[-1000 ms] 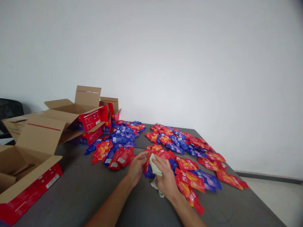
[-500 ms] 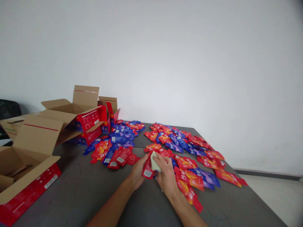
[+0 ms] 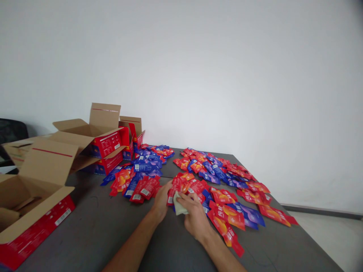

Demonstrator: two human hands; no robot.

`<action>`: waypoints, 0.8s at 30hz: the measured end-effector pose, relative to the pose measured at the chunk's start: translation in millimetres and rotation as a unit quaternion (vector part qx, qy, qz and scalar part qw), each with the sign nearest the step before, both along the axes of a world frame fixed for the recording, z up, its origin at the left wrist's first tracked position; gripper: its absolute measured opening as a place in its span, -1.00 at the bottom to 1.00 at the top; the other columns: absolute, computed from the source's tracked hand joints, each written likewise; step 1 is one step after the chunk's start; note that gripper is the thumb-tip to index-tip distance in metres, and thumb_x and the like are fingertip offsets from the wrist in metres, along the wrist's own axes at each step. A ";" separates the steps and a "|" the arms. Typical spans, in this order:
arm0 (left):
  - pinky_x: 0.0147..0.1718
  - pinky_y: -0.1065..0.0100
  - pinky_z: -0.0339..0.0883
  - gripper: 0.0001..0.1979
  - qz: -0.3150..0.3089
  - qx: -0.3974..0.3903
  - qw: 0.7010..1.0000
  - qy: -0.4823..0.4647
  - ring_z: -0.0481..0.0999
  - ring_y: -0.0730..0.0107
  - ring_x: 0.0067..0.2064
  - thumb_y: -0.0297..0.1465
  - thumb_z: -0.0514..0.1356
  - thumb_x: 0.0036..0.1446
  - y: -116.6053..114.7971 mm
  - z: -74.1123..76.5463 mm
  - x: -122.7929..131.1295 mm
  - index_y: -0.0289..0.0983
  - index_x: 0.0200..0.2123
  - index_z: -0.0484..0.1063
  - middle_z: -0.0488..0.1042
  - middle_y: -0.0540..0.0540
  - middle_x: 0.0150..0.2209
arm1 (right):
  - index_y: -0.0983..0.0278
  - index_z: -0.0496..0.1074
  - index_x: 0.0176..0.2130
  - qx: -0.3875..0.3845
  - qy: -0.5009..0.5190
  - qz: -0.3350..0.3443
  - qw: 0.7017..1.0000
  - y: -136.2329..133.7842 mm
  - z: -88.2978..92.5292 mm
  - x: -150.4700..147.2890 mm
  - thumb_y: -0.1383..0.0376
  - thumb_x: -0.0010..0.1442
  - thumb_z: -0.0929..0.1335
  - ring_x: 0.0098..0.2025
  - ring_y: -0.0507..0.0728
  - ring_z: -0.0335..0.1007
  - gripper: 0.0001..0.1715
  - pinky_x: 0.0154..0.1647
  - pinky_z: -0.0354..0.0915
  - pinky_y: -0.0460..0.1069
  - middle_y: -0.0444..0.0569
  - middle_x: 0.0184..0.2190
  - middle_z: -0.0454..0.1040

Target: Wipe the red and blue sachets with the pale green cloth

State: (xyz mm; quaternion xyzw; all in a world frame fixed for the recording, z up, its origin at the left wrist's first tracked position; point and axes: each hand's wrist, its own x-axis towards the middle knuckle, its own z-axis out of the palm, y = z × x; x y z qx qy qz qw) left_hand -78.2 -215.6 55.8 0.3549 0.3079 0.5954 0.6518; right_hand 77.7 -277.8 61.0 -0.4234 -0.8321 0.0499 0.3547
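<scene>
My left hand is closed on the left edge of a red pouch, which has a white barcode label near its lower end. My right hand grips a folded pale cloth and holds it against the pouch's lower right side. Part of the pouch lies behind the cloth. Just beyond and to the right of my hands lie more red pouches and blue pouches, overlapping one another. Left of my left hand is a heap of red and blue pouches.
An open red carton stands at the front left, with stacked open cartons behind it. A spread of orange-red and blue pouches covers the right side of the dark table. The white wall rises behind.
My right hand and the cloth have moved a little left and down, from the pouch's upper part to its lower end. The held pouch has shifted slightly left and become more upright.
</scene>
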 end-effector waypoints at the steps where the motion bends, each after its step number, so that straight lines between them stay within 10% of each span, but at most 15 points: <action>1: 0.03 0.19 0.34 -0.71 0.035 0.017 0.998 0.053 0.54 0.10 -0.01 -0.33 0.27 0.05 1.7 0.4 -3.0 -0.24 -0.13 0.58 0.62 -0.14 -0.12 | 0.14 0.50 0.10 0.010 0.018 -0.027 0.999 4.6 -4.1 5.4 0.67 -0.13 0.23 -0.01 0.23 0.35 -0.13 0.00 0.38 0.14 -0.08 0.19 0.44; 13: 0.31 -0.15 -0.26 -0.61 0.321 0.115 0.761 0.552 0.01 -0.16 0.37 -0.45 0.19 0.09 26.3 -18.4 -52.5 -0.19 0.02 0.52 0.31 -0.25 0.27 | 0.15 0.54 0.07 0.062 0.088 -0.162 0.981 26.3 -24.7 31.7 0.67 -0.17 0.22 -0.09 0.28 0.37 -0.12 -0.07 0.44 0.23 -0.03 0.12 0.48; 19: 0.25 -0.05 -0.07 -0.78 0.082 0.257 0.832 0.486 0.32 -0.12 0.16 -0.37 0.19 0.12 10.9 -21.4 -13.2 -0.11 -0.19 0.61 0.55 -0.23 -0.04 | 0.15 0.53 0.06 0.061 0.083 -0.170 0.980 28.2 -26.9 34.5 0.67 -0.19 0.23 -0.07 0.29 0.37 -0.11 -0.03 0.42 0.22 -0.06 0.12 0.48; 24: 0.22 -0.05 -0.04 -0.68 -0.078 0.320 0.810 0.486 0.35 -0.13 0.12 -0.40 0.25 0.03 -7.3 -29.6 9.0 -0.09 -0.11 0.58 0.53 -0.22 -0.04 | 0.15 0.54 0.05 0.048 0.074 -0.176 0.980 27.5 -25.6 34.8 0.67 -0.17 0.23 -0.06 0.29 0.35 -0.14 -0.01 0.41 0.20 -0.06 0.13 0.48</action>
